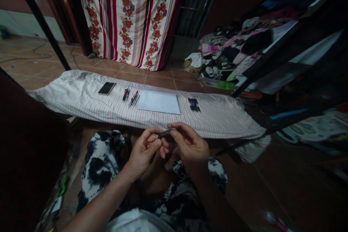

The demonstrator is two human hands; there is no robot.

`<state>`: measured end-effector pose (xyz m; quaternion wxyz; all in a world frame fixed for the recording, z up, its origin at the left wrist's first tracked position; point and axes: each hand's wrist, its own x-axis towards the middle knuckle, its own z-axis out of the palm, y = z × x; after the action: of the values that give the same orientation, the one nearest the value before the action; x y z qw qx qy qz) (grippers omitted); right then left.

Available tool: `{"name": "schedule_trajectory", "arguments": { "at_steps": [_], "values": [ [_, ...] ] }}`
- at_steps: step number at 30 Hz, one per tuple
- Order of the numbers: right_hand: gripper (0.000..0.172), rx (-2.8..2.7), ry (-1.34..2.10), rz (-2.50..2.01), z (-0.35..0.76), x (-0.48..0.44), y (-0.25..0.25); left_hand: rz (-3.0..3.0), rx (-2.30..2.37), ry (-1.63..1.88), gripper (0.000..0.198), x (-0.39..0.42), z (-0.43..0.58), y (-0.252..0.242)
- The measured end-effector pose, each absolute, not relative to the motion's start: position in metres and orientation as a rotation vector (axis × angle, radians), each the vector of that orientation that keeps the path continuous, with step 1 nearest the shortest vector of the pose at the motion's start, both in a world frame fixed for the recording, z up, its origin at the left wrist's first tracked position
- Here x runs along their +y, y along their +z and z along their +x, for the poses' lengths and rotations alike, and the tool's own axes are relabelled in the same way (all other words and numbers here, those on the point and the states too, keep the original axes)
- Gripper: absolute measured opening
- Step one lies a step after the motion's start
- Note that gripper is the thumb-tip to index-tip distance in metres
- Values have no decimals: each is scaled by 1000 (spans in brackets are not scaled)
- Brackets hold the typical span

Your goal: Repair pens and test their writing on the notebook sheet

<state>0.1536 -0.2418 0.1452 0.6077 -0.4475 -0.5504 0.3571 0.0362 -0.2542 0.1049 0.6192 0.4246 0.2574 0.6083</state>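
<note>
A small, slim, pen-like piece is held between my two hands above my lap. The fingers of my left hand pinch its darker left end. At its right end, the thumb and index finger of my right hand are closed on it. Beyond them a spiral notebook lies open on a striped cloth. Several colored pens rest left of the notebook, with more pens beside them. Several dark pens lie in a row to its right.
A phone lies at the left of the cloth. Behind hangs a floral striped curtain. A pile of clothes is at the back right. Dark poles stand at both sides.
</note>
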Motion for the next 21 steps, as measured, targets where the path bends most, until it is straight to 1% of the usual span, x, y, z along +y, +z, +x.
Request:
{"name": "schedule_trajectory", "arguments": {
  "at_steps": [8, 15, 21],
  "values": [
    [13, -1392, 858, -1065, 160, -235, 143, 1015, 608, 1396, 20, -252, 34, 102],
    [11, -1496, 814, -1081, 160, -232, 144, 1008, 651, 1400, 20, -252, 32, 102],
    [11, -1455, 798, -1048, 159, -231, 138, 1029, 640, 1399, 21, -251, 31, 98]
  ]
}}
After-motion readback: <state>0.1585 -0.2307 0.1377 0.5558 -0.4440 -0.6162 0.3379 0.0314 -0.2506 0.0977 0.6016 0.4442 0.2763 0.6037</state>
